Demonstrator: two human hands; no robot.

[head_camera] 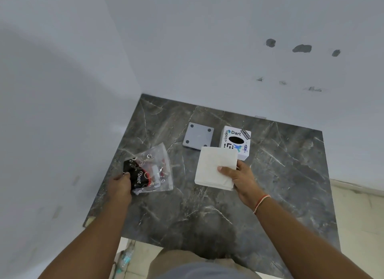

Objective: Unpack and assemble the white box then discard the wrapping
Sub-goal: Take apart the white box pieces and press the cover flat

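A clear plastic wrapping [152,170] with black and red print lies crumpled on the dark marble table [291,185], at the left. My left hand [121,186] grips its near left edge. My right hand [242,180] holds a stack of white square tissues [214,167] just above the table, thumb on top. Behind the stack stands the white box [235,140], covered in stickers, with a dark oval opening facing up. To the left of the box lies its grey square base plate [198,136] with dark pads at the corners.
The table sits in a corner, with white walls at the left and at the back. A pale tiled floor shows to the right and below the table's near edge. A plastic bottle [125,256] lies on the floor near my left arm.
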